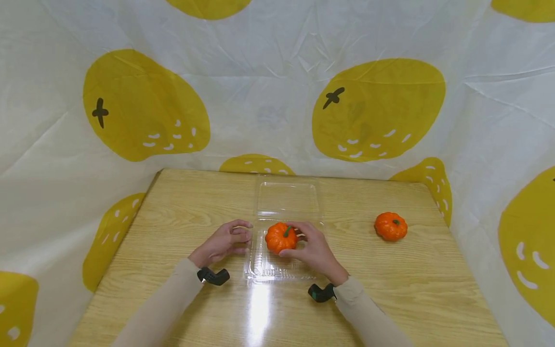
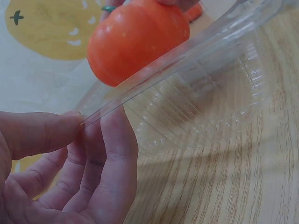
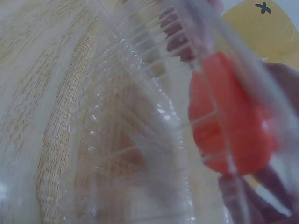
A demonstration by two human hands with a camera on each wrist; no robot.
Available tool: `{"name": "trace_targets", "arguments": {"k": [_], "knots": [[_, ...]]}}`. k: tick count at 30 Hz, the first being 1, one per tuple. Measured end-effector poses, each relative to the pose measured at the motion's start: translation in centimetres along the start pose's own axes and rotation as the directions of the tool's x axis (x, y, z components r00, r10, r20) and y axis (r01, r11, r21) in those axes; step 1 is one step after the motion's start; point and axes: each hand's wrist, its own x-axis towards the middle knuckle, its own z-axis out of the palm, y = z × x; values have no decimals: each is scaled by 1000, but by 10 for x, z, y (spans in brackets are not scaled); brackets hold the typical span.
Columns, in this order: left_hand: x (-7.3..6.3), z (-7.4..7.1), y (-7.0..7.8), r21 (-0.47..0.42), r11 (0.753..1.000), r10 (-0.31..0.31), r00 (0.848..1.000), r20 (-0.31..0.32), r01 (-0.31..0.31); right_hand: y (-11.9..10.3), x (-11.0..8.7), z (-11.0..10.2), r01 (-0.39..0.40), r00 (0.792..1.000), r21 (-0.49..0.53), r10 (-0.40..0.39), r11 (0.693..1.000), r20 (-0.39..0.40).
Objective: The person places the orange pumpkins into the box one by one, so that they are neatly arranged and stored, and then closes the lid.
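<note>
My right hand (image 1: 313, 248) grips a small orange toy pumpkin (image 1: 279, 238) with a green stem. It holds the pumpkin over the lower half of a clear plastic clamshell container (image 1: 270, 272), whose lid (image 1: 288, 197) lies folded back, away from me. At the container's left side, my left hand (image 1: 225, 242) pinches the rim between thumb (image 2: 44, 133) and fingers, as the left wrist view shows. Seen through the clear wall in the right wrist view, the pumpkin (image 3: 229, 116) looks blurred.
A second orange pumpkin (image 1: 390, 226) sits on the wooden table (image 1: 368, 289), to the right of the container. A white curtain (image 1: 260, 106) with yellow fruit prints hangs behind the table and along both sides. Black wrist devices (image 1: 213, 276) sit at both cuffs.
</note>
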Motion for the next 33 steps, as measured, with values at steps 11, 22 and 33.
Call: {"name": "trace_targets", "arguments": {"k": [11,22,33], "knots": [[0,1,0,3,1000,-11,1000,3,11,1,3,5,-22,999,-67,23,998,28],[3,3,-1,-4,1000,-10,1000,-6,10,-6,3,12,-68,993,-74,75,995,95],[2,3,-2,-13,1000,-15,1000,-9,14,-8,0,21,-63,982,-108,81,992,168]]}}
